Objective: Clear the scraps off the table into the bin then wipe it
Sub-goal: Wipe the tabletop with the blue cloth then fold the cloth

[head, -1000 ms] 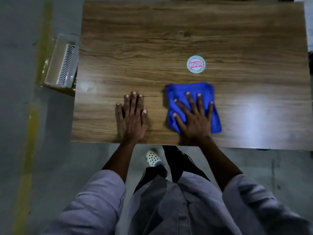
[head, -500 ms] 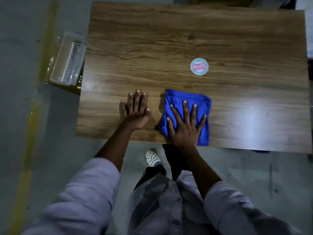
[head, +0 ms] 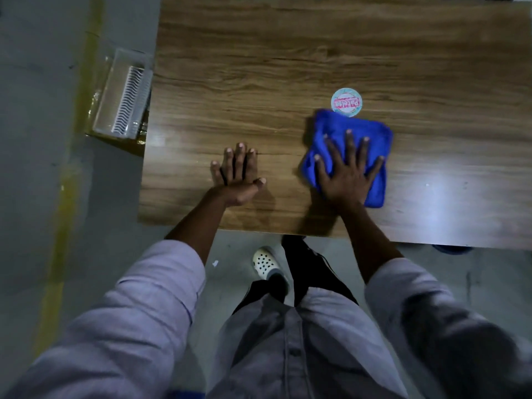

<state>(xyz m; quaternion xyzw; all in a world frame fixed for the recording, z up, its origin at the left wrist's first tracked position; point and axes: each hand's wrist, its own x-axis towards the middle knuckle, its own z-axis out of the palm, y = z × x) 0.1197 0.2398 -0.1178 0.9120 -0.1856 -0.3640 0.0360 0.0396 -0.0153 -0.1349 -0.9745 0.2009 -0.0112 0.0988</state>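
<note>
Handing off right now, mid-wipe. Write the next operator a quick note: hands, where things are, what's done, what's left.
Left hand: open, flat on the table, holding nothing.
Right hand: open, fingers spread, pressing the blue cloth onto the wood near the front edge.
The cloth's far edge meets the round sticker. The white bin sits on the floor off the table's left end.
Done: no scraps visible on the table; wiping under way.
Left: probably wipe the far half and both ends.
</note>
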